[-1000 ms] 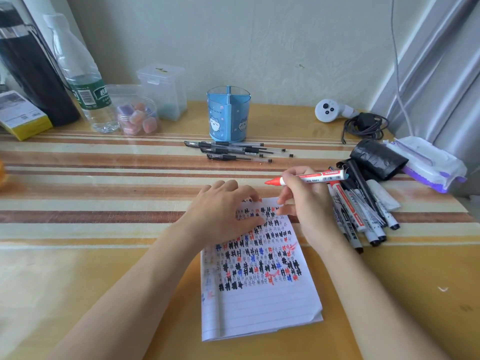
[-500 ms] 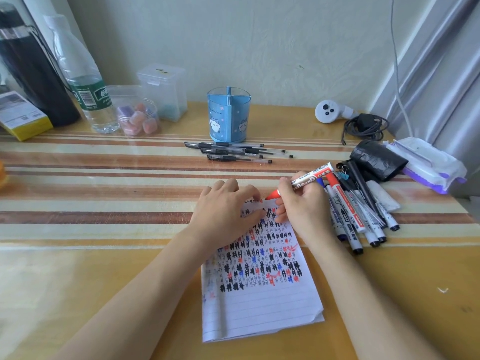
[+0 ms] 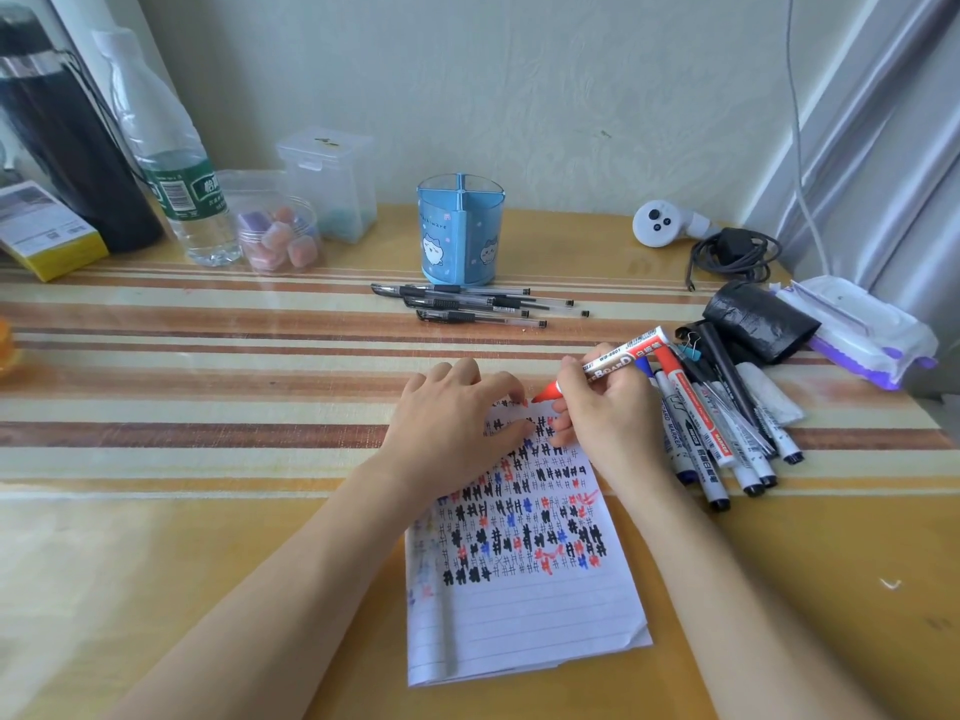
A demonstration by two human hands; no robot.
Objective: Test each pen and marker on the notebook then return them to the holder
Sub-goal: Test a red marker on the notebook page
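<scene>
A lined notebook [image 3: 524, 615] lies in front of me, its upper part covered with black, blue and red hash marks. My left hand [image 3: 452, 413] rests flat on its top left corner. My right hand [image 3: 602, 407] grips a red whiteboard marker [image 3: 613, 363], whose tip touches the page's top edge. A blue divided pen holder [image 3: 460, 228] stands empty at the back. Several black pens [image 3: 478, 304] lie in front of it. A pile of markers [image 3: 727, 433] lies to the right of my right hand.
At the back left stand a black flask [image 3: 67, 148], a water bottle [image 3: 171, 163], clear plastic boxes [image 3: 327, 184] and a jar of small cubes [image 3: 280, 236]. On the right lie a white controller [image 3: 665, 223], a coiled cable [image 3: 732, 254], a black pouch [image 3: 758, 319] and a wipes pack [image 3: 857, 330].
My right hand has tilted the red marker from lying level above the page down to the notebook's top edge. My left hand has stayed on the page.
</scene>
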